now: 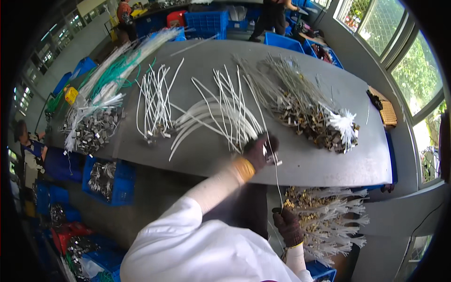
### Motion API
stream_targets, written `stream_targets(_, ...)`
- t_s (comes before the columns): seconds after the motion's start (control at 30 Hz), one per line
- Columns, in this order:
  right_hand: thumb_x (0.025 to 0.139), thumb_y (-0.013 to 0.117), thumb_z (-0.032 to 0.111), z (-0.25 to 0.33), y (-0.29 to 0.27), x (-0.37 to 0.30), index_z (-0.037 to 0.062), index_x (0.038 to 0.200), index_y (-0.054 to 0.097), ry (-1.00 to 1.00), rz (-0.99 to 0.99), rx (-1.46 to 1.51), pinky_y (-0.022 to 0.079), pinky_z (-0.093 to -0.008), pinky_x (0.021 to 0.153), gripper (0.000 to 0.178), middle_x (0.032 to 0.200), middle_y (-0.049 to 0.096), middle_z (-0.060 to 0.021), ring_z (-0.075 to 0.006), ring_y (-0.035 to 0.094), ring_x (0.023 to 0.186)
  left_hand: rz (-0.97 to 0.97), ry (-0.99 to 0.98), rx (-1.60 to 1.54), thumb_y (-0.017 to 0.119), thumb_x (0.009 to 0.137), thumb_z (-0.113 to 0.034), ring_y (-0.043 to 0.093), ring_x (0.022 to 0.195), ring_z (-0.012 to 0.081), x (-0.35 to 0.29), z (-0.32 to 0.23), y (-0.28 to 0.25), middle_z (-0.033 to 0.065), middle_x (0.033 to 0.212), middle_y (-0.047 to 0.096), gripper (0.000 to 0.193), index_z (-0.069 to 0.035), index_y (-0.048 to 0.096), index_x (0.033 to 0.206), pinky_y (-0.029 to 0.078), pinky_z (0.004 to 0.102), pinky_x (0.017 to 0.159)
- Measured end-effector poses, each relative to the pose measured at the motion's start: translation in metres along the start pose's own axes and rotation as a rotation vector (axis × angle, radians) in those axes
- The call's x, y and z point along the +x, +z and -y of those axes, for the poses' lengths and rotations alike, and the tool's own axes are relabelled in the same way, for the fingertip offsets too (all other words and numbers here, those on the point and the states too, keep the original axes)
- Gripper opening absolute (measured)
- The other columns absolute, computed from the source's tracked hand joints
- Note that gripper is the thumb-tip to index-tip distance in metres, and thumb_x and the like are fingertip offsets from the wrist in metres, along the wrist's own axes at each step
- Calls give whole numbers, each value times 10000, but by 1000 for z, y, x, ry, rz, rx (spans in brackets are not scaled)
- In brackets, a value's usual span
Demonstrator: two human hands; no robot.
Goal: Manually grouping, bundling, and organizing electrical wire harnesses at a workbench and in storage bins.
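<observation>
My left hand (257, 154), in a dark glove with a yellow cuff, is at the near edge of the grey table (338, 171). Its fingers are closed around a thin pale wire (276, 181), beside small metal pieces (276, 161). Lower down, beyond the table edge, my right hand (288, 229) in a dark brown glove grips the same wire, which runs between both hands. White wires (228, 105) fan out on the table just behind my left hand. A second bunch of white wires (156, 96) with metal ends lies left of them.
Grey wires with metal blocks (312, 127) are heaped at the right. Green and clear strands (115, 70) and metal pieces (94, 129) cover the left side. Bundles with brass-coloured ends (324, 211) sit below the table edge. Blue crates (123, 183) stand left; people work beyond.
</observation>
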State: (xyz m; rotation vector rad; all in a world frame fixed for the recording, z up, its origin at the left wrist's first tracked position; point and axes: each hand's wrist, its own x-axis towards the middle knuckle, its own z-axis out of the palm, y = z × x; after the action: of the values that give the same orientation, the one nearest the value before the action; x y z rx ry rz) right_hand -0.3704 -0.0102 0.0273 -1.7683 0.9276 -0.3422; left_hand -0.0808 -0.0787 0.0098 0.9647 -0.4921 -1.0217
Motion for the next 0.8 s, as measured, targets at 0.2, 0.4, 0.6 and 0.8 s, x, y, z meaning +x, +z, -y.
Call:
stream_targets(0.2, 932, 628, 191, -39, -8, -69, 68, 1172, 668, 358, 106, 362, 419, -221, 581, 272, 802, 608, 47, -38, 515, 682, 26, -103, -708, 555, 988, -122, 648, 1038, 290, 45, -44, -38, 144, 1101, 645, 199, -31, 584, 1162, 553, 430, 933)
stream_targets(0.4, 919, 641, 159, -70, -9, -119, 70, 1195, 664, 452, 86, 357, 396, -202, 561, 291, 832, 631, 59, -21, 489, 640, -27, -94, -742, 579, 985, -162, 643, 1038, 292, 61, -71, -45, 123, 1091, 650, 225, -34, 587, 1170, 550, 450, 940)
stream_targets(0.6, 925, 634, 163, -49, -19, -137, 87, 1211, 655, 527, 109, 327, 373, -198, 559, 296, 783, 573, 83, -4, 463, 647, -41, -114, -734, 587, 981, -160, 644, 1044, 290, 55, -79, -45, 121, 1090, 657, 236, -33, 588, 1180, 553, 443, 933)
stream_targets(0.8, 935, 618, 163, -59, -18, -144, 91, 1225, 640, 97, 101, -119, 376, -204, 565, 300, 778, 575, 69, -16, 458, 642, -3, -98, -732, 574, 989, -155, 644, 1056, 278, 56, -77, -49, 121, 1094, 656, 232, -33, 585, 1186, 554, 430, 935)
